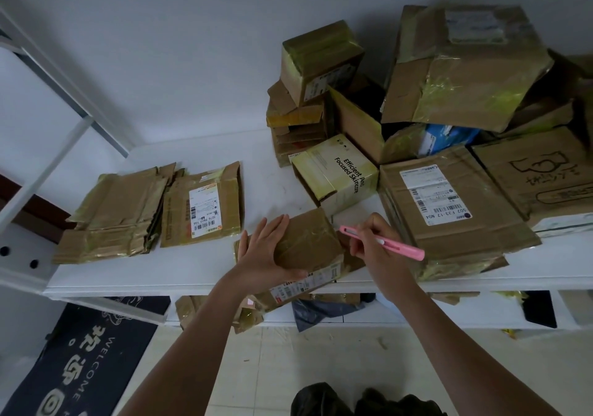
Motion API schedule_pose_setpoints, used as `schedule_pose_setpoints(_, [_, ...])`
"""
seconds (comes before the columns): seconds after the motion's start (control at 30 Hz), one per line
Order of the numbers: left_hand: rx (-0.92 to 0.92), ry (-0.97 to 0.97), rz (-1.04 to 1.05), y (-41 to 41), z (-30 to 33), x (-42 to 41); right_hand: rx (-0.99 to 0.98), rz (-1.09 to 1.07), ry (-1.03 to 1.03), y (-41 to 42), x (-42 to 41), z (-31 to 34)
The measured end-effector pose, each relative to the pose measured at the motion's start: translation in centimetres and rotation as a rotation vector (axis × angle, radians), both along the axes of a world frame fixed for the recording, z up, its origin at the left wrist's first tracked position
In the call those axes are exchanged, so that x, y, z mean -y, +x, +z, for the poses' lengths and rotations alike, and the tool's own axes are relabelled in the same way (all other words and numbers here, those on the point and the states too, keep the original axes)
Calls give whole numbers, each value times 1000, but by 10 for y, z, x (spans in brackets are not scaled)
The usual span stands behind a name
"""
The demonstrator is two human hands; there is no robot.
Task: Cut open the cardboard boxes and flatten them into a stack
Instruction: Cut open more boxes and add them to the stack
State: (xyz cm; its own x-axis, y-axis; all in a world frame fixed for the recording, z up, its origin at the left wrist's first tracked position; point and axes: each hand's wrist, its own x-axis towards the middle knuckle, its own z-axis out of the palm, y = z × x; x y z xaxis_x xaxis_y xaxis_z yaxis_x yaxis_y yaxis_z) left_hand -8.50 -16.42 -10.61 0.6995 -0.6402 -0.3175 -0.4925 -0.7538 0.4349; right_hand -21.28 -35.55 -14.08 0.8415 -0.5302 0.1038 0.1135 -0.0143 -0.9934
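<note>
The small box (308, 242) is matt brown cardboard, creased, wrapped in glossy yellowish tape that catches the light. The flattened boxes (150, 207) show the same dull corrugated board with shiny tape strips and smooth white paper labels. The cutter (385, 242) is smooth pink plastic. The worktop (263, 191) is white, smooth and faintly glossy. The doormat (83, 361) looks like dark, rough woven cloth. The floor (321, 358) is pale, smooth tile.

The left hand (268, 249) grips a small taped box (308, 244) at the near edge of the white table (199, 271). The right hand (373, 242) holds a pink cutter (383, 243), tip beside the box's right edge. 2 flattened cartons (154, 207) lie left. Unopened boxes (449, 159) pile at far right.
</note>
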Motion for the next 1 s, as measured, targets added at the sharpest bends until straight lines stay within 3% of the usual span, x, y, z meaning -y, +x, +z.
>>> schedule_pose_setpoints(0.3, [-10, 1, 30, 1, 0, -1, -20, 80, -122, -12, 7, 4])
schedule_pose_setpoints(0.43, [75, 14, 165, 4, 0, 6, 15, -7, -93, -22, 15, 10])
schedule_pose_setpoints(0.53, [99, 137, 244, 8, 3, 9, 7, -59, -337, -22, 15, 16])
schedule_pose_setpoints(0.67, [38, 184, 393, 11, 9, 7, -360, 1, -808, -3, 13, 4])
schedule_pose_setpoints(0.77, [15, 102, 466, 15, 11, -1, -591, 33, -639, 13, 10, -14])
schedule_pose_setpoints(0.87, [-20, 38, 526, 13, 14, -9, -858, 96, -725, 27, 15, -24])
schedule_pose_setpoints(0.93, [-29, 29, 562, 10, 14, -12, -908, 126, -843, 29, 16, -21])
schedule_pose_setpoints(1.0, [-121, -40, 624, 9, 12, -16, -817, 85, -864, 33, 9, -13])
